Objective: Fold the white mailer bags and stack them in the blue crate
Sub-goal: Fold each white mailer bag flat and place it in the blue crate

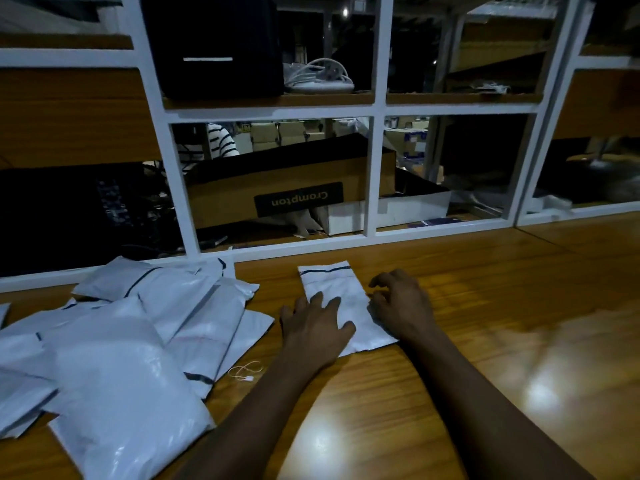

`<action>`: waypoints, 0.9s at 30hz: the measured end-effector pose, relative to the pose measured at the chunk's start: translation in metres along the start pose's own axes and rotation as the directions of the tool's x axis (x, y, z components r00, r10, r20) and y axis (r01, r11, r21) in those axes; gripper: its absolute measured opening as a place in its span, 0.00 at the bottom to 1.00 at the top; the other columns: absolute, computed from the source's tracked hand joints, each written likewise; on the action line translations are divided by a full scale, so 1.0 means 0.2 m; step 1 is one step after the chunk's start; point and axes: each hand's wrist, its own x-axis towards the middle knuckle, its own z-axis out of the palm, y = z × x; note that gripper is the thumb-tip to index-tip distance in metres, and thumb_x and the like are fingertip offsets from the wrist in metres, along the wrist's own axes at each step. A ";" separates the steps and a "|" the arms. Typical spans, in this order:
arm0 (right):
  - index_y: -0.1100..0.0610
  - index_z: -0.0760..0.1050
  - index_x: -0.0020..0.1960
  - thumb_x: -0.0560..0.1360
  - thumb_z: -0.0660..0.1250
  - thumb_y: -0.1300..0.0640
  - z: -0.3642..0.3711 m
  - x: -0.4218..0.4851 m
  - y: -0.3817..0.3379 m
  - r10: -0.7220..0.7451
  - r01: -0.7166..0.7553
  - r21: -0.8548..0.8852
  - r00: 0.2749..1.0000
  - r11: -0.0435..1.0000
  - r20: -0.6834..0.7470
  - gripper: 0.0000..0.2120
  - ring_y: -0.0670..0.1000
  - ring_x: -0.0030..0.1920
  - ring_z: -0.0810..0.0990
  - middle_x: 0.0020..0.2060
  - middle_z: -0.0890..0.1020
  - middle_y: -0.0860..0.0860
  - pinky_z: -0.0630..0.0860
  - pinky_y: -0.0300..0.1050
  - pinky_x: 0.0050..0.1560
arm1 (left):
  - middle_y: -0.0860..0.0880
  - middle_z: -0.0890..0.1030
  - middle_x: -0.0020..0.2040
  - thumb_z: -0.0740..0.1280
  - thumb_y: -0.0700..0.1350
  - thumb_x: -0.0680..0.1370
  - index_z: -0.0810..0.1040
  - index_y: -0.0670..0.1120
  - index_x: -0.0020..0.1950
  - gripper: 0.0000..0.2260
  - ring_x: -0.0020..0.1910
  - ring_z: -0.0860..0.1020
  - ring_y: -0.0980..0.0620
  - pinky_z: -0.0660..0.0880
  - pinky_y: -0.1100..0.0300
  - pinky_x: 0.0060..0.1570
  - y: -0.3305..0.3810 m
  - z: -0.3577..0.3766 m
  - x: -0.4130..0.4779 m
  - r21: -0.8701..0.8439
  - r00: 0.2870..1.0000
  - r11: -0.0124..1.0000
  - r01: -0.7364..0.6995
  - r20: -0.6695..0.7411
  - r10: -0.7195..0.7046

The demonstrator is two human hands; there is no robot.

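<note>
Box point(291, 183) marked Crompton, inverted; left hand point(315, 329) flat on mailer bag point(341, 285), hold of right hand point(401, 303) unclear

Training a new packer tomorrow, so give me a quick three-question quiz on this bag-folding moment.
1. True or false: the left hand lies flat on a mailer bag.
2. The pile of loose bags sits: A) left of that bag, B) right of it, C) on a shelf.
3. What brand word is printed on the cardboard box?
Key: 1 true; 2 A; 3 Crompton.
</note>
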 end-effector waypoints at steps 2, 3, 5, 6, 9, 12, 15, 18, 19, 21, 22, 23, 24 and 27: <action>0.50 0.79 0.60 0.76 0.66 0.51 -0.01 0.02 0.02 -0.023 0.023 -0.006 1.000 1.000 0.021 0.13 0.55 0.57 0.76 0.58 0.78 0.52 0.74 0.48 0.54 | 0.55 0.61 0.79 0.54 0.58 0.81 0.65 0.62 0.75 0.21 0.74 0.60 0.47 0.52 0.45 0.71 0.02 -0.04 0.05 -0.093 0.998 0.995 -0.022 0.061 0.027; 0.49 0.79 0.60 0.76 0.66 0.50 -0.01 0.03 0.02 -0.034 0.035 -0.013 0.999 0.999 0.029 0.13 0.54 0.58 0.76 0.58 0.78 0.51 0.74 0.48 0.55 | 0.56 0.62 0.78 0.57 0.54 0.81 0.67 0.64 0.72 0.19 0.75 0.59 0.48 0.51 0.45 0.72 0.03 -0.06 0.08 -0.136 0.996 0.991 -0.019 0.085 0.031; 0.48 0.80 0.61 0.76 0.67 0.50 -0.01 0.05 0.05 -0.059 0.059 -0.016 0.998 0.998 0.027 0.14 0.53 0.59 0.76 0.59 0.79 0.50 0.73 0.46 0.55 | 0.56 0.66 0.75 0.58 0.51 0.82 0.72 0.65 0.68 0.16 0.74 0.60 0.48 0.52 0.45 0.71 0.05 -0.08 0.13 -0.168 0.996 0.986 -0.007 0.089 0.022; 0.49 0.80 0.61 0.75 0.68 0.51 -0.01 0.06 0.06 -0.070 0.070 -0.007 0.997 0.998 0.025 0.14 0.53 0.59 0.77 0.59 0.79 0.50 0.72 0.45 0.55 | 0.55 0.69 0.73 0.59 0.49 0.82 0.74 0.64 0.66 0.16 0.73 0.62 0.47 0.53 0.46 0.70 0.06 -0.08 0.14 -0.175 0.998 0.984 -0.007 0.059 0.018; 0.51 0.80 0.61 0.75 0.68 0.54 0.02 0.08 0.07 -0.129 0.128 0.024 0.991 0.991 0.030 0.15 0.53 0.59 0.77 0.60 0.80 0.50 0.71 0.44 0.56 | 0.53 0.75 0.66 0.63 0.40 0.79 0.80 0.60 0.58 0.16 0.68 0.67 0.46 0.61 0.50 0.68 0.10 -0.06 0.17 -0.217 0.998 0.975 -0.038 -0.063 0.025; 0.49 0.74 0.69 0.79 0.64 0.47 0.05 0.09 0.05 -0.168 0.176 -0.037 0.974 0.984 0.155 0.19 0.54 0.69 0.71 0.69 0.74 0.50 0.67 0.51 0.67 | 0.50 0.81 0.58 0.66 0.36 0.77 0.83 0.54 0.48 0.13 0.60 0.75 0.45 0.72 0.54 0.59 0.08 -0.03 0.20 -0.294 0.985 0.947 -0.131 -0.151 0.089; 0.45 0.63 0.76 0.82 0.53 0.40 0.09 0.09 0.05 -0.092 0.189 -0.281 0.942 0.941 0.323 0.24 0.57 0.75 0.62 0.76 0.65 0.52 0.58 0.61 0.73 | 0.50 0.84 0.51 0.65 0.40 0.78 0.82 0.51 0.45 0.08 0.53 0.79 0.46 0.74 0.53 0.52 0.07 -0.02 0.22 -0.245 0.953 0.944 -0.223 -0.259 0.158; 0.46 0.64 0.76 0.82 0.49 0.40 0.12 0.02 0.06 0.000 0.112 -0.440 0.969 0.891 0.247 0.25 0.62 0.72 0.66 0.73 0.68 0.57 0.59 0.66 0.71 | 0.51 0.82 0.53 0.61 0.48 0.81 0.80 0.52 0.53 0.08 0.53 0.77 0.49 0.73 0.53 0.55 0.10 -0.02 0.22 -0.087 0.941 0.984 -0.156 -0.317 0.121; 0.50 0.71 0.71 0.82 0.50 0.41 0.13 -0.01 0.05 -0.005 0.091 -0.470 0.983 0.878 0.182 0.24 0.65 0.66 0.72 0.67 0.74 0.61 0.64 0.68 0.67 | 0.51 0.81 0.56 0.60 0.49 0.81 0.79 0.52 0.57 0.09 0.55 0.76 0.49 0.72 0.52 0.56 0.11 0.00 0.22 -0.053 0.948 0.989 -0.138 -0.296 0.116; 0.57 0.81 0.54 0.78 0.54 0.44 0.14 -0.06 0.02 -0.033 0.072 -0.501 0.996 0.862 0.086 0.22 0.68 0.48 0.79 0.48 0.81 0.64 0.74 0.68 0.52 | 0.51 0.76 0.64 0.58 0.50 0.82 0.74 0.53 0.65 0.13 0.63 0.72 0.47 0.69 0.51 0.61 0.12 0.04 0.23 -0.020 0.967 0.992 -0.124 -0.228 0.116; 0.59 0.81 0.48 0.76 0.56 0.45 0.14 -0.07 0.01 -0.041 0.064 -0.493 0.998 0.868 0.057 0.21 0.68 0.44 0.80 0.42 0.81 0.63 0.75 0.66 0.48 | 0.51 0.73 0.68 0.57 0.51 0.83 0.70 0.54 0.69 0.15 0.66 0.69 0.47 0.67 0.49 0.64 0.11 0.06 0.23 -0.022 0.974 0.992 -0.121 -0.196 0.114; 0.60 0.80 0.46 0.75 0.56 0.45 0.13 -0.07 0.00 -0.061 0.082 -0.478 0.996 0.875 0.060 0.21 0.67 0.43 0.80 0.41 0.81 0.63 0.75 0.64 0.47 | 0.51 0.70 0.72 0.54 0.51 0.84 0.67 0.55 0.73 0.17 0.70 0.66 0.46 0.64 0.48 0.67 0.09 0.08 0.24 -0.028 0.981 0.993 -0.118 -0.160 0.112; 0.60 0.80 0.48 0.76 0.55 0.45 0.11 -0.06 -0.01 -0.076 0.116 -0.447 0.991 0.887 0.107 0.22 0.67 0.45 0.80 0.43 0.81 0.63 0.74 0.63 0.49 | 0.51 0.66 0.75 0.52 0.52 0.85 0.63 0.56 0.76 0.19 0.73 0.63 0.46 0.61 0.46 0.70 0.08 0.09 0.25 -0.030 0.987 0.993 -0.117 -0.111 0.113; 0.55 0.68 0.73 0.81 0.42 0.42 0.08 -0.03 -0.02 -0.108 0.203 -0.356 0.957 0.912 0.270 0.30 0.65 0.72 0.66 0.72 0.70 0.59 0.61 0.66 0.69 | 0.50 0.49 0.81 0.45 0.54 0.85 0.49 0.55 0.81 0.23 0.79 0.47 0.43 0.47 0.40 0.76 0.07 0.09 0.27 -0.025 0.988 0.992 -0.122 0.093 0.123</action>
